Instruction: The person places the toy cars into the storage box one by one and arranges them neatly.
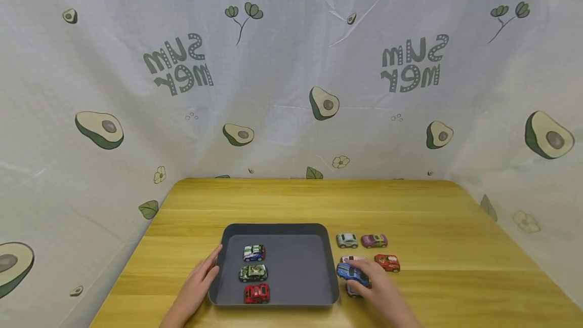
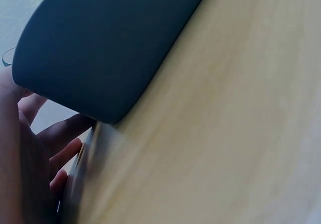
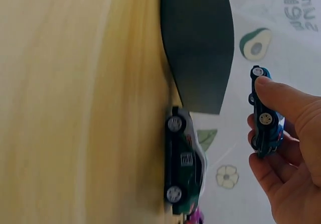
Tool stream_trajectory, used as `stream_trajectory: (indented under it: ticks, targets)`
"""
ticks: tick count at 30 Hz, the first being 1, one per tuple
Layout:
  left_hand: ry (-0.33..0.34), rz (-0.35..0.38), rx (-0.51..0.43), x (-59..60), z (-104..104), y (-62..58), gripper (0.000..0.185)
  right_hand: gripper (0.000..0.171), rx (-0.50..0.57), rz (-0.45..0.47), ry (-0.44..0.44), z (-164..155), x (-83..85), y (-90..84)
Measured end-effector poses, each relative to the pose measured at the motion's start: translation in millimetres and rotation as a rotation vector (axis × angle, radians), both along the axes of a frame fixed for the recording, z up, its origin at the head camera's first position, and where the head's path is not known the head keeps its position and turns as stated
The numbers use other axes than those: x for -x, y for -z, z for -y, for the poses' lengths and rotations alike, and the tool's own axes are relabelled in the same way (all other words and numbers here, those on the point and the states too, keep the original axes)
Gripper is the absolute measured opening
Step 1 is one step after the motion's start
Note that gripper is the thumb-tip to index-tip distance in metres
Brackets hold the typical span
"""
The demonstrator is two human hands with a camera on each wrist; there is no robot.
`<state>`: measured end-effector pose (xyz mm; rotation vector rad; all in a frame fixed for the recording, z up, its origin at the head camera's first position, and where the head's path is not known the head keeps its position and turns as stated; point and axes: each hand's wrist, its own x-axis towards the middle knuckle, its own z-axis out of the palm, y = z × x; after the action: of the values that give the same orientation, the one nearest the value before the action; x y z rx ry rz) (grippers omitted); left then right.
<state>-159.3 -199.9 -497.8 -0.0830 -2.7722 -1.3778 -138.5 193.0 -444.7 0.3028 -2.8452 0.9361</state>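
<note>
A small blue toy car with dark stripes (image 1: 354, 274) is off the worktop (image 1: 428, 297), pinched between the thumb and fingers of the right hand (image 1: 376, 287), just outside the right wall of a shallow dark-grey rectangular tray (image 1: 298, 267). From the head view its long axis runs mostly left to right, slanting down toward the right, with its left end beside the tray's edge; the right wrist view shows a clear gap between car and tray, and the car seems held above rim level. The tray's bare right half thus lies directly to the left of the held car, the right hand being much the nearer. Under and beside that hand, a white toy car (image 1: 352, 258) and a dark toy car (image 1: 352, 291) are partly hidden; beyond stand a pale green toy car (image 1: 347, 240) and a purple-and-yellow toy car (image 1: 374, 240), with a red toy car with white marks (image 1: 387, 262) to the right. Inside the tray's left half, a white, blue and green toy car (image 1: 254, 252), a green camouflage-patterned toy car (image 1: 253, 273) and a plain red toy car (image 1: 257, 293) form a column, lying crosswise. The left hand (image 1: 198, 280), fingers extended and gripping nothing, rests against the tray's left wall, across from the blue car.
</note>
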Motion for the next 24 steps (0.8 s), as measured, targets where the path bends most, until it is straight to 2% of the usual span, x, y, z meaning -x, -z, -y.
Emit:
stream_trajectory:
  ticks: [6,14,24]
  targets:
    - [-0.008,0.004,0.004,-0.5,-0.4,0.0,0.045,0.035,-0.046,-0.078,-0.077,17.0,4.5,0.7]
    - [-0.004,0.005,0.009,0.0,0.1,1.0,0.046,0.034,-0.03,-0.032,-0.176,43.1,8.4,-1.4]
    - [-0.004,0.005,0.015,0.0,-0.2,1.8,0.046,0.035,-0.048,0.031,-0.302,71.8,15.8,7.8]
